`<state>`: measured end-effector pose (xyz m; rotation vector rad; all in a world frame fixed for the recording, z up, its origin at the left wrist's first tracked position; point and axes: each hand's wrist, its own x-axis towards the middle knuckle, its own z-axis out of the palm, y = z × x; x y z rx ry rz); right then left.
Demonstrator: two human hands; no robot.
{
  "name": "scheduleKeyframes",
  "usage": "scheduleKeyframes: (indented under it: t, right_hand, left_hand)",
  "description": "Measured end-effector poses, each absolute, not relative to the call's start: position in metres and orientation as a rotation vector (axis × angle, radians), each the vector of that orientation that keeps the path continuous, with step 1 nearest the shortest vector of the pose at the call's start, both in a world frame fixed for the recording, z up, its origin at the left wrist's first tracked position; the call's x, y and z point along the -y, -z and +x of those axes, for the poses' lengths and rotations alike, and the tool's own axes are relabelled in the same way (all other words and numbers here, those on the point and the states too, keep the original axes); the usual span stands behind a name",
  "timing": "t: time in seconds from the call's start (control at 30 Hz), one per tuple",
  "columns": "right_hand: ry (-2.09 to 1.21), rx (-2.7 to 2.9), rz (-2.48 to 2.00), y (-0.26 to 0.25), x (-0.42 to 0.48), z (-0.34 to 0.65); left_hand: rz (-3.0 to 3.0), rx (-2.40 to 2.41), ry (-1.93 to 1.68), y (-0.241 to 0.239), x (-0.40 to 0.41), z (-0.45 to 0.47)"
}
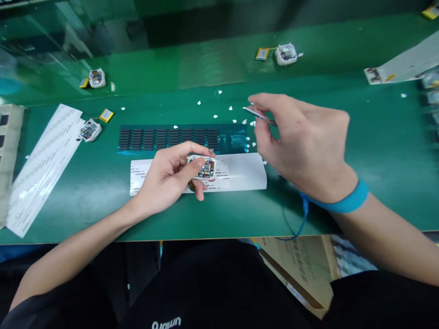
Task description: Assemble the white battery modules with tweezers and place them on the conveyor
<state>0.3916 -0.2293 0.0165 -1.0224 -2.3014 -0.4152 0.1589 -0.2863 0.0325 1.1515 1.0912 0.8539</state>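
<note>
My left hand point(171, 171) is closed around a small white device housing point(207, 169) whose circuit board faces up. Its thumb lies across the near side of the housing, and the lower fingers curl underneath. Raised over the bench to the right, my right hand point(302, 132) pinches a thin metal tool like tweezers point(259, 114), its tip pointing left. Below the left hand lies a white printed backing sheet point(243, 171). Behind it is a blue-green film strip point(168, 138) with rows of black adhesive pieces, its right end bare of them.
Another printed sheet point(43, 171) lies left, beside an opened device point(90, 130) wired to a yellow battery point(106, 115). Further devices point(97, 78) point(286, 54) sit at the back. Small white tabs point(215, 116) are scattered mid-bench. A blue wristband cord point(303, 217) hangs over the front edge.
</note>
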Motion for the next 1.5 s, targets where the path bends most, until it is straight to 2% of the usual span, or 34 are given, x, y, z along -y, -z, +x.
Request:
scheduleKeyframes:
  t: [0.23,0.37,0.7,1.0,1.13,1.23,1.5]
  right_hand:
    - [0.324,2.496,-0.613,-0.025,0.244,0.386]
    - [0.411,2.531,-0.656,-0.027,0.250,0.381]
    - [0.261,2.691,-0.613,-0.036,0.254,0.383]
    - [0.448,2.672,-0.553,-0.033,0.258,0.381]
    - [0.435,2.636,-0.534,-0.031,0.261,0.380]
    - [0.271,2.666,-0.610,-0.026,0.260,0.381]
    - [-0.540,2.474,-0.704,-0.023,0.248,0.378]
  left_hand:
    - [1.165,-1.101,-0.853,-0.032,0.288,0.160]
    - [1.180,-1.105,-0.859,-0.030,0.290,0.162]
    - [1.233,-1.180,-0.971,-0.024,0.295,0.164]
    - [1.313,-1.193,-1.004,-0.025,0.305,0.168]
    - [1.381,-1.208,-1.020,-0.024,0.307,0.168]
    - [1.391,-1.203,-1.021,-0.023,0.307,0.168]
    - [1.335,-1.157,-1.072,-0.015,0.302,0.167]
